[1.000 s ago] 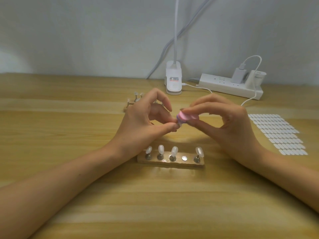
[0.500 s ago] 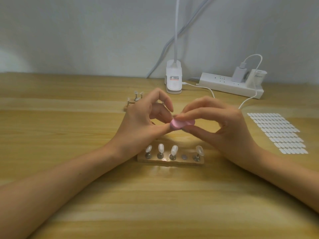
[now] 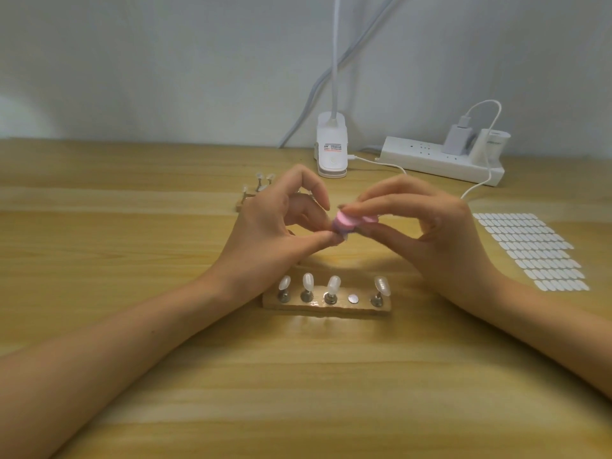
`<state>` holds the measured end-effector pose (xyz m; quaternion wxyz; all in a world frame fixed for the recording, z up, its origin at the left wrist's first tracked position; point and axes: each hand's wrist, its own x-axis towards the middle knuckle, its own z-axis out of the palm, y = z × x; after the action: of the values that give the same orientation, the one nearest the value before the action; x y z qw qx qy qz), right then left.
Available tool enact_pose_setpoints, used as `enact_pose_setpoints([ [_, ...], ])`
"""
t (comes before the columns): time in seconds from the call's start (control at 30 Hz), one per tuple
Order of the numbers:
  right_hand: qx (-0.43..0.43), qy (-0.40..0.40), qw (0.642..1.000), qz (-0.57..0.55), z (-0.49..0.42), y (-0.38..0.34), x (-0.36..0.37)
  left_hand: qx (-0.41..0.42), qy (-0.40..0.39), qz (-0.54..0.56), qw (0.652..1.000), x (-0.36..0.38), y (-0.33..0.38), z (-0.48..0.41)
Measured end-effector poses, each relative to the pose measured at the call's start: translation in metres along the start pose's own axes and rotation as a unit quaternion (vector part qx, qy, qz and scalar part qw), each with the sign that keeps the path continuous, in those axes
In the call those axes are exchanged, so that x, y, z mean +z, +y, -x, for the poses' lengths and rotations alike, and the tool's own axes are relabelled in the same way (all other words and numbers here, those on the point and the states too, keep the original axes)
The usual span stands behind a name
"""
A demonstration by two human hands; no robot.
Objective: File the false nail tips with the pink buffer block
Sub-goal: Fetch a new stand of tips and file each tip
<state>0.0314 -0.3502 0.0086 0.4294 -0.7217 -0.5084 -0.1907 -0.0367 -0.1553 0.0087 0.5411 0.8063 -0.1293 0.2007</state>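
While the right hand (image 3: 430, 233) pinches the pink buffer (image 3: 346, 221) against a nail tip (image 3: 345, 239) pinched by the left hand (image 3: 275, 233), four tips (image 3: 333, 283) wait on the holder (image 3: 324, 307) below; filing seems underway.

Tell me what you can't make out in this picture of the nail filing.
All in the head view:
- Nail tip being filed: nearly covered by the left hand and the pink buffer block, itself blurred in the right hand.
- Far holder: partly behind the left hand.
- Lamp: head cut off by the top edge; label too small.
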Motion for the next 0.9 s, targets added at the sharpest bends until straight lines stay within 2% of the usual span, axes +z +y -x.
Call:
enact_pose_setpoints([
  [0.13,-0.017,-0.008,1.0,0.01,-0.0006,0.0005,0.0004,-0.002,0.003,0.006,1.0,-0.0003,0.0008,0.0001],
  [0.23,0.007,0.009,1.0,0.011,-0.001,0.0006,-0.0009,-0.006,0.004,0.001,1.0,-0.0008,0.0007,-0.0003],
  [0.37,-0.026,-0.023,0.999,0.014,-0.0006,-0.0014,0.0001,-0.005,-0.006,0.008,1.0,-0.0003,0.001,-0.0003],
  [0.47,0.002,0.003,1.0,0.014,-0.0012,0.0,-0.0023,-0.01,-0.004,0.007,1.0,-0.0009,-0.0003,-0.0008],
  [0.6,-0.03,-0.022,0.999,0.019,-0.0005,-0.0013,0.0002,-0.015,-0.008,0.017,1.0,-0.0005,-0.0022,-0.0013],
  [0.7,0.002,0.01,1.0,0.018,-0.002,-0.0001,-0.0028,-0.018,-0.01,0.031,0.999,-0.0007,-0.0025,-0.0016],
  [0.8,-0.025,-0.011,0.999,0.021,-0.0011,-0.002,-0.0001,-0.016,-0.018,0.036,0.999,-0.0006,-0.0026,-0.0017],
  [0.9,-0.003,0.007,1.0,0.02,-0.0018,-0.0003,-0.0033,-0.019,-0.019,0.041,0.999,-0.0002,-0.0026,-0.0024],
])
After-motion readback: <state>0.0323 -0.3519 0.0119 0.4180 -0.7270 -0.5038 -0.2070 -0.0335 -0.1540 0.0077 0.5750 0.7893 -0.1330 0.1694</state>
